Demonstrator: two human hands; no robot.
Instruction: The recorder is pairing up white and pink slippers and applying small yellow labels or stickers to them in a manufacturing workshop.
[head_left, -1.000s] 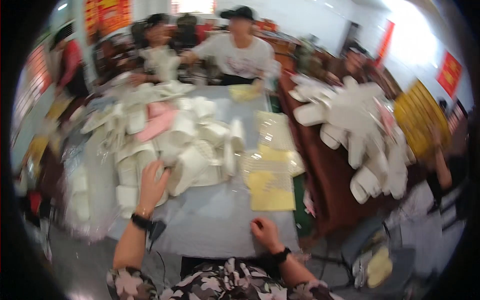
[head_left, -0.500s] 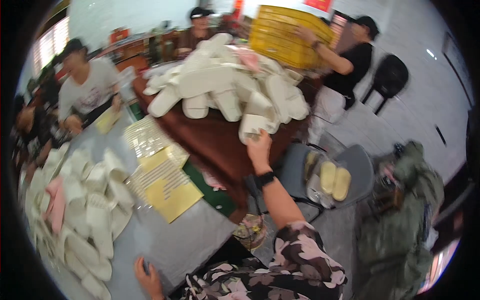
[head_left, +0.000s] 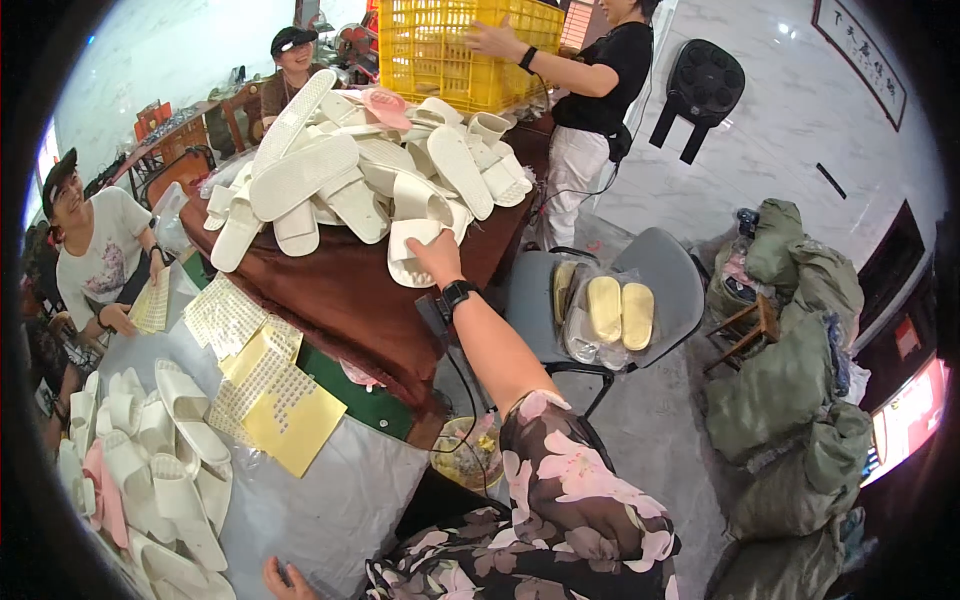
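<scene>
My right hand point(head_left: 435, 257), with a dark band at its wrist, reaches over the cloth-covered table and grips a white slipper point(head_left: 405, 268) by its strap end. That slipper lies at the near edge of a big heap of white slippers point(head_left: 305, 178), one pink slipper point(head_left: 386, 108) on top. At the bottom edge my left hand point(head_left: 288, 580) shows only in part, its fingers apart over the grey tabletop point(head_left: 345, 520). Left of it lies a second pile of white slippers point(head_left: 165, 480) with a pink one point(head_left: 103, 495) among them.
Yellow sticker sheets point(head_left: 295, 420) lie on the grey table. One person point(head_left: 590, 90) holds a yellow crate point(head_left: 440, 60) behind the heap; two others sit beyond. A grey chair point(head_left: 655, 275) bears bagged yellow slippers point(head_left: 620, 310). Green sacks point(head_left: 780, 390) line the right side.
The view has turned, so the heap and crate sit further left. My right hand stays on the white slipper. My left hand shows lower in the picture.
</scene>
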